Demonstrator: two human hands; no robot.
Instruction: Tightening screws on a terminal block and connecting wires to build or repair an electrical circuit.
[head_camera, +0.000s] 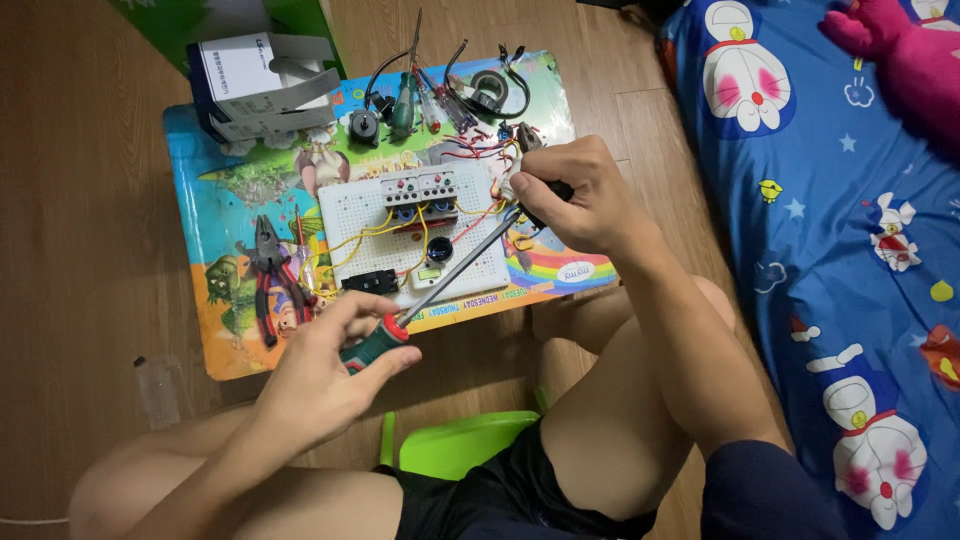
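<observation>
Two hands work: left hand (320, 375) fingers grip a screwdriver (445, 283), right hand (578, 195) fingers clasp a black part (556, 190).

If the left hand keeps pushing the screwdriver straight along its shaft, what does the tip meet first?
The left hand aims the screwdriver up and right; its tip would likely meet the small part pinched in the right hand, above the white perforated board. Depth is unclear.
</observation>
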